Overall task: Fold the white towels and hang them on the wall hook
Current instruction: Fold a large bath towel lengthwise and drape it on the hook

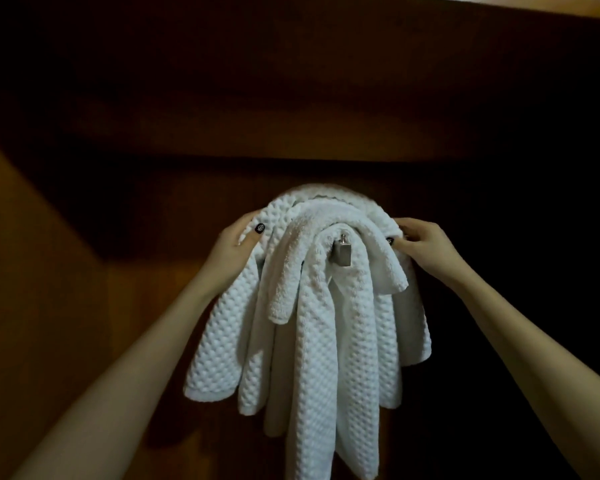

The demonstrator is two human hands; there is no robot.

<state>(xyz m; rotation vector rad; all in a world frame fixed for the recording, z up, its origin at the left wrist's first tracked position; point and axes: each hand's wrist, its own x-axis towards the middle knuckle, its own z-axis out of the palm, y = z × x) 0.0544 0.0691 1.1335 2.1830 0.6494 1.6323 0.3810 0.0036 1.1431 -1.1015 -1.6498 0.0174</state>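
The fingers of the left hand [234, 249] are curled round the left side of the bumpy towel [321, 341], and the thumb (its nail is painted black) is pressed on the front. The right hand [426, 247] holds the right side of the white towels [329, 206], with its fingers bent over the top and its thumb tucked in below. Both bare arms reach up from the bottom corners. Between the hands is the metal hook [342, 252], poking out from under the cloth. The towels hang over it in a round hump. A smaller fluffy towel [291, 271] lies on top of the bumpy one, and long folds hang down below. Behind it all is a dark brown wooden wall [291, 98].
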